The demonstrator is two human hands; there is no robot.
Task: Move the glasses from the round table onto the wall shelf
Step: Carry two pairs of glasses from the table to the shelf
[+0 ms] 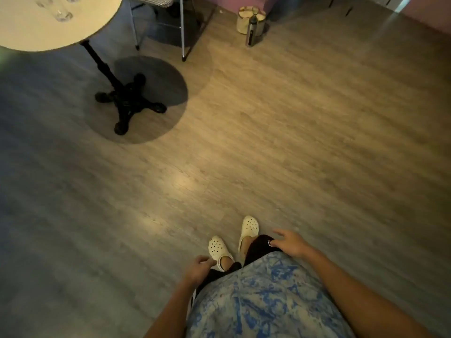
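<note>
Glasses: clear drinking glasses (64, 14), at least three partly in view, stand on the round cream-topped counter (56, 32) at upper left.
Wall shelf: not in view.
Left hand (199, 268): loosely curled at the hip, holding nothing.
Right hand (290, 243): fingers spread, holding nothing.
Position: person stands on the grey wood-plank floor (268, 142), well apart from the counter.
Progress: none visible; glasses remain to be collected and carried.

Clear glasses (64, 14) upright on round table (73, 32)
</note>
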